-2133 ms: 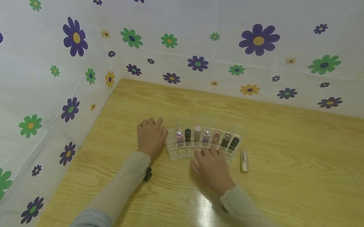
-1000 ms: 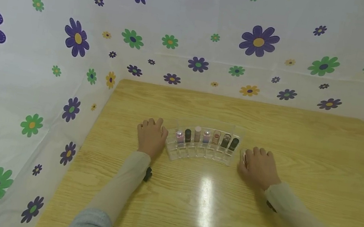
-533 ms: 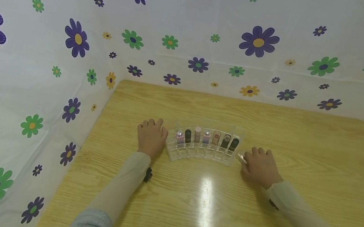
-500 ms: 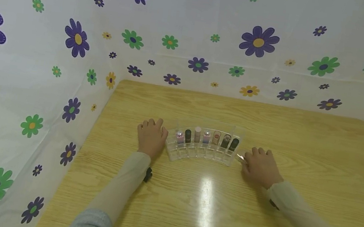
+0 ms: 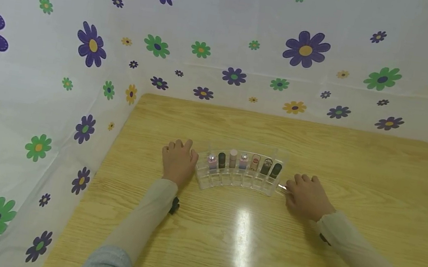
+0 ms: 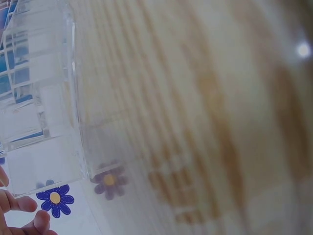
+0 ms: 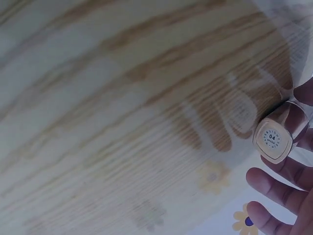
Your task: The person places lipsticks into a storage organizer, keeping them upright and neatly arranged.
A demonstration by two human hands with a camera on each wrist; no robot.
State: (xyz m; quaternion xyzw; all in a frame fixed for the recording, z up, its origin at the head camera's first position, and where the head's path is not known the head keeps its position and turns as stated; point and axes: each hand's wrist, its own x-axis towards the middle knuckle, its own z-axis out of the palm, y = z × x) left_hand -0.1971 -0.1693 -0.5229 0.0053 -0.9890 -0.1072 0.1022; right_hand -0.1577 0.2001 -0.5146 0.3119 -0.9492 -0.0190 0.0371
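Note:
A clear, curved lipstick organizer (image 5: 236, 180) sits mid-table, with several lipsticks (image 5: 232, 159) upright along its upper row. At its left end rests my left hand (image 5: 179, 161), fingers loosely bent beside the clear side wall; the left wrist view shows the fingertips (image 6: 22, 203) close to the organizer (image 6: 44, 164). To the right of the organizer my right hand (image 5: 307, 197) pinches a shiny lipstick tube (image 5: 282, 187) between thumb and fingers, one end pointing at the organizer. In the right wrist view the base of this lipstick (image 7: 274, 139) faces the camera, with a round label reading 04.
The wood-grain table (image 5: 375, 183) reaches back to a white flowered cloth (image 5: 336, 23), which also hangs along the left side and the right edge. A bright light reflection lies on the tabletop in front of the organizer.
My right hand has gone from the organizer's front to the lipstick lying at its right and taken hold of it. The lipstick's end has turned toward the organizer. My left hand stays put.

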